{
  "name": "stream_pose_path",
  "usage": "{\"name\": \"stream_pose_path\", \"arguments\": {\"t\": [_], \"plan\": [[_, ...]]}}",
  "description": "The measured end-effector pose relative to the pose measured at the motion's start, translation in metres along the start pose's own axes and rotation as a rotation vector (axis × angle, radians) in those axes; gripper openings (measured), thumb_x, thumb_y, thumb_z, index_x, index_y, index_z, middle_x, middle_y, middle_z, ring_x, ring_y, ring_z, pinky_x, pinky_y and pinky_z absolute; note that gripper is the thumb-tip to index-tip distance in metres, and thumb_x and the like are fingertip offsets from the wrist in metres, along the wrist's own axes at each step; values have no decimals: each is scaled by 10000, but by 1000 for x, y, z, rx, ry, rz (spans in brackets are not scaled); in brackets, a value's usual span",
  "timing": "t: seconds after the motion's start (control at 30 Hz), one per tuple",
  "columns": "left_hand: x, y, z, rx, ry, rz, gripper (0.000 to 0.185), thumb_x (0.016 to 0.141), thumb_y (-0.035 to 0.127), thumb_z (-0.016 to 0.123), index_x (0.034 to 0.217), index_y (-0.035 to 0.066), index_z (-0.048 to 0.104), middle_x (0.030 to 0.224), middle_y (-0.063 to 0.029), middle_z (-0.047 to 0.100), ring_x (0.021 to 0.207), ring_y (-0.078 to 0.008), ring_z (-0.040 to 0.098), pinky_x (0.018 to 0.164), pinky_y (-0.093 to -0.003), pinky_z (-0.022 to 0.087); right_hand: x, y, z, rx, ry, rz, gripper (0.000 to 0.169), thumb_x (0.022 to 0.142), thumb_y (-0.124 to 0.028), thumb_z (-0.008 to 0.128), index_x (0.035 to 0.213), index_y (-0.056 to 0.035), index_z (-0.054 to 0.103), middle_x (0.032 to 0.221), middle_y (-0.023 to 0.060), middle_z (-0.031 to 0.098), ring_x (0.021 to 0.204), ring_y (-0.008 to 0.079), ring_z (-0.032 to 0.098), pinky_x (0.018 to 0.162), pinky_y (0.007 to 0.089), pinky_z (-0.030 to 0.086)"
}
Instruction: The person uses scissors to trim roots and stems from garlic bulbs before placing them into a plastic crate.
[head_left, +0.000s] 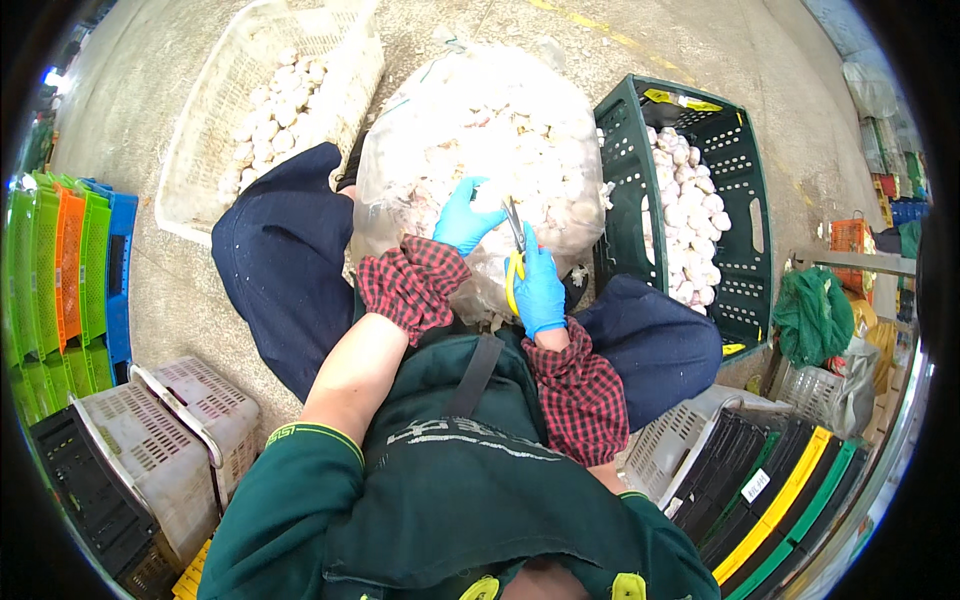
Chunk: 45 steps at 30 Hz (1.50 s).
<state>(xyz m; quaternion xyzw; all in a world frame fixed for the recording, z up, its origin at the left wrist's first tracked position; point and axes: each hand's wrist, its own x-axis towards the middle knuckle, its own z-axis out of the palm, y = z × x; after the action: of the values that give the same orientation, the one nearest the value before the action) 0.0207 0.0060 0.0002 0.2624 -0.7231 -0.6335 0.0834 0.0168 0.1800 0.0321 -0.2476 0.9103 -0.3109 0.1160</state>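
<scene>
My left hand (466, 219), in a blue glove, curls its thumb and fingers around a pale garlic bulb (492, 196) whose outline is washed out by glare. In my blue-gloved right hand (541, 289) are scissors with yellow handles (514, 279). Their slim metal blades point away from me, close beside the bulb. Beneath both hands a large clear plastic bag (382, 169) bulges between my knees, filled with garlic skins and trimmings (442, 161). Strong light bleaches much of its contents.
On the left, a white plastic crate (199, 142) holds garlic bulbs (281, 112). A dark green crate (630, 187) of whitish-purple bulbs (686, 210) stands at the right. Stacked coloured crates (71, 262), grey baskets (150, 442) and black crates (750, 480) flank me.
</scene>
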Motion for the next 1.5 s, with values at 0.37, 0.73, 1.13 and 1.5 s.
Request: {"name": "stream_pose_path", "arguments": {"t": [0.37,0.73,1.13,1.5], "plan": [[-13,-11,3,94,-119,-131,546,727,281,725,1133,-19,517,947,-111,598,828,-213,592,711,-316,486,-15,21,9,-5,-181,133,312,883,-200,555,1179,-102,555,789,130,635,647,269,607,552,357,466],[-2,62,29,-1120,-473,-613,660,891,581,351,1056,-16,578,887,-197,635,750,-311,633,634,-431,531,-18,40,65,1098,-216,612,195,875,-216,598,979,-58,548,656,11,538,463,130,510,428,248,415],[20,169,179,-1058,-925,-558,756,836,689,362,1068,-1,564,835,-163,638,728,-279,636,671,-410,533,-14,44,76,951,-325,514,255,918,-233,508,1115,-74,533,821,64,600,655,166,583,566,295,474],[60,186,281,-1209,-725,-328,551,893,565,420,1149,91,534,1019,-110,612,893,-217,611,768,-350,525,-10,51,77,970,-319,474,248,913,-224,514,1113,-79,537,774,42,586,616,143,556,532,288,446]]}}
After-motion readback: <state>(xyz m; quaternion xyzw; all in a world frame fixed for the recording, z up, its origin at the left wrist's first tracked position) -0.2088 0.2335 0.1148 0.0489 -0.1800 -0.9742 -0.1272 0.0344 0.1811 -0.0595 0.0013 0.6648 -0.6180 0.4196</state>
